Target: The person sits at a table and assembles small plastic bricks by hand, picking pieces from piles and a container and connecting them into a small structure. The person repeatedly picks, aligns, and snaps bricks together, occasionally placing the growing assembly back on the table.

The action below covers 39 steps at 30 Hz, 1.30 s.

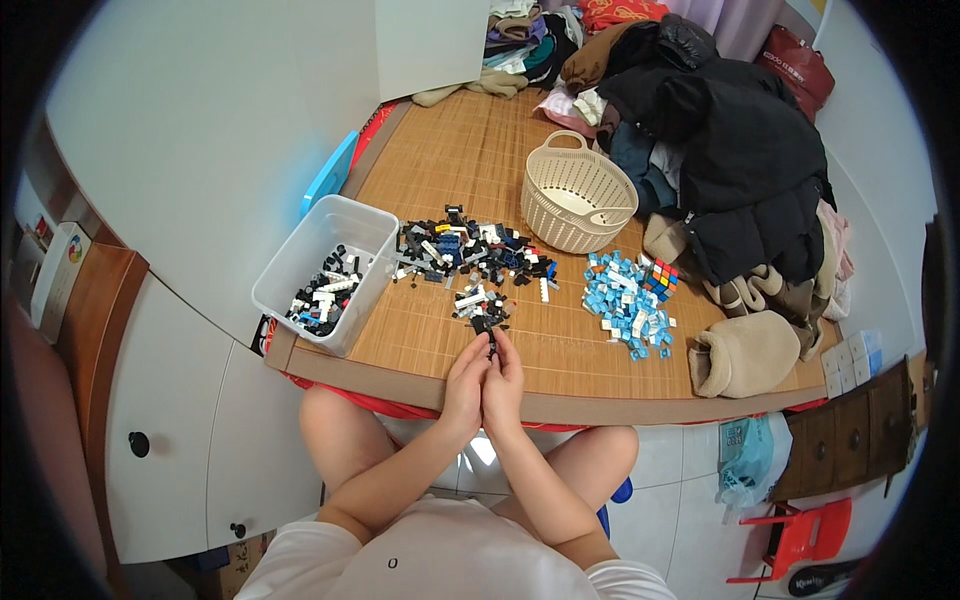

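Observation:
Close together at the front edge of the mat, my left hand [464,385] and my right hand [503,382] are both closed on a small assembly of black building bricks [484,327]. Their fingers hide part of it, so its full shape does not show. Just beyond my fingertips lies a small group of white and grey bricks [478,303]. Farther back spreads a larger pile of loose black, grey, white and blue bricks [465,246]. To the right is a heap of light-blue and white bricks [628,306], with a colourful puzzle cube [661,280] at its edge.
A clear plastic bin [372,290] with bricks inside stands at the left, a blue lid [330,175] behind it. A beige basket [578,200] stands beyond the piles. Dark clothes [750,150] and a rolled beige cloth item [750,357] lie on the right.

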Motion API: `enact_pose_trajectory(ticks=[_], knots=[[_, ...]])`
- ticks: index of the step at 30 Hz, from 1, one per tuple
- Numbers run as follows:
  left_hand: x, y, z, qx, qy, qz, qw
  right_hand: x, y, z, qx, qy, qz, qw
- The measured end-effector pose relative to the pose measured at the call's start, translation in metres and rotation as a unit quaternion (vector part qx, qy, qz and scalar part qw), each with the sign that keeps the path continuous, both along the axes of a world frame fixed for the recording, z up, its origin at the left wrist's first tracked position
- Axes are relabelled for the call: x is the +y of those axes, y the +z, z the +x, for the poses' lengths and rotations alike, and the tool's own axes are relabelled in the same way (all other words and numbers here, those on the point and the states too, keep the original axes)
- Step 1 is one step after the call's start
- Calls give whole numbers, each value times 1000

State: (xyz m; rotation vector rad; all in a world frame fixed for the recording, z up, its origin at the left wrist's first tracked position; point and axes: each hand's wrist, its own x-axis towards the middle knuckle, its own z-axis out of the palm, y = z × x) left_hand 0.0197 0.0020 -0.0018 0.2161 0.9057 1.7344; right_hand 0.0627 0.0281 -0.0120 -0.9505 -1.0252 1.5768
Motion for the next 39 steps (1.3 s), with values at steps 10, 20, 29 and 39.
enact_pose_trajectory(ticks=[10,20,29,39], knots=[[-12,9,0,-19,24,46,998,-11,5,1,89,-14,-5,996],[-34,56,-17,5,74,91,993,-29,53,-17,108,30,44,993],[-64,90,-66,63,169,117,977,-53,94,-69,132,153,54,978],[-90,100,-112,79,259,122,955,-68,98,-128,132,265,75,952]])
